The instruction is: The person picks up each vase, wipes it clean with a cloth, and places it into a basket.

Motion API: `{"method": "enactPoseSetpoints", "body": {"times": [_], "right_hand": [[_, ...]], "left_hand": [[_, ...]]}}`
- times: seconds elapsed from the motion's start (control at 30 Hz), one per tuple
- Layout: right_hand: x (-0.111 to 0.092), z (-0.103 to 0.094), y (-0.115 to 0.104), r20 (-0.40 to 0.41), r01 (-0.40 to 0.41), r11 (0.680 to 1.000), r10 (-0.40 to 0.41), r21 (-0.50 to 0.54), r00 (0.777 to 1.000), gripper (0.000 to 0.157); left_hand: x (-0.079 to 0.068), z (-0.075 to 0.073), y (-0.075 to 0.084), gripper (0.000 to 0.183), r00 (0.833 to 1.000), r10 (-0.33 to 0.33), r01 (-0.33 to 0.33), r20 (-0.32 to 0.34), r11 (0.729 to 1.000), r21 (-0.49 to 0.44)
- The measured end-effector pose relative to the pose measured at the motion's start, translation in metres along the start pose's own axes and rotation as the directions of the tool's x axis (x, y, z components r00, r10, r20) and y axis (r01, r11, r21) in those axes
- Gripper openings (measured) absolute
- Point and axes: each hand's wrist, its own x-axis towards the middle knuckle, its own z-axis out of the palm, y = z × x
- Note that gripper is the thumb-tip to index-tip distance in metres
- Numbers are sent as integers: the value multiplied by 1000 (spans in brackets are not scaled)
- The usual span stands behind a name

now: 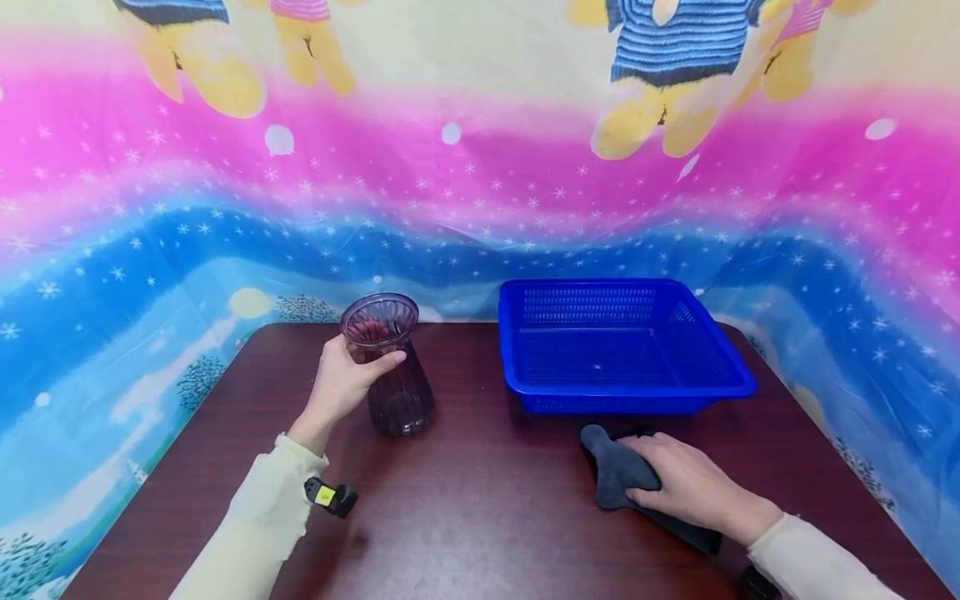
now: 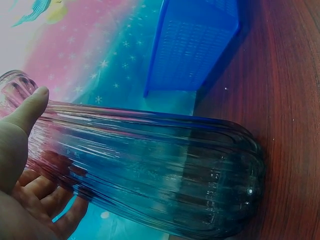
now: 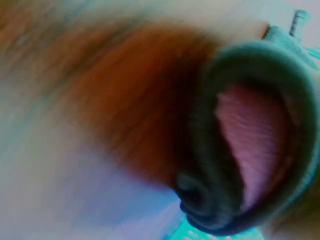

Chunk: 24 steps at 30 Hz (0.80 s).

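My left hand [image 1: 339, 385] grips a clear purple-tinted glass vase [image 1: 401, 402] round its narrow neck, just below the flared rim. Thumb and fingers wrap it from opposite sides in the left wrist view, where the ribbed body [image 2: 150, 160] widens toward a rounded base. The vase leans slightly, its base close over the table. Over on the right, my right hand [image 1: 686, 479] holds a dark grey cloth [image 1: 618, 471], with folds showing beyond the thumb and a length trailing under the palm. The right wrist view is blurred, with a rolled loop of the cloth [image 3: 255, 57] in front.
A blue plastic basket [image 1: 630, 390] with perforated sides stands at the back right of the brown table [image 1: 480, 517], beyond the cloth. Behind the table hangs a patterned curtain [image 1: 465, 183] that meets its back and side edges.
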Motion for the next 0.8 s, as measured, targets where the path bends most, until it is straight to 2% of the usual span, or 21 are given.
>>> {"method": "enactPoseSetpoints", "body": {"times": [0.17,0.4,0.57,0.67,0.8], "right_hand": [[-3,-5,2,6,18,1000,-18,23,1000,54],[-3,-8,4,23,2,998,-3,69,1000,31],[-5,-7,3,-42,-11,999,13,35,999,29],[-6,-4,4,-92,2,1000,-1,20,996,30],[-7,-1,5,-116,28,999,-26,20,993,28]], "left_hand": [[0,-1,-1,41,1000,3,-3,1,1000,6],[-1,-2,-2,43,1000,8,-8,-3,999,42],[-1,-2,-2,45,1000,6,-5,-14,995,97],[-1,-1,-2,46,1000,11,-9,-19,992,126],[-1,-1,-3,45,1000,18,-15,-26,990,137]]}}
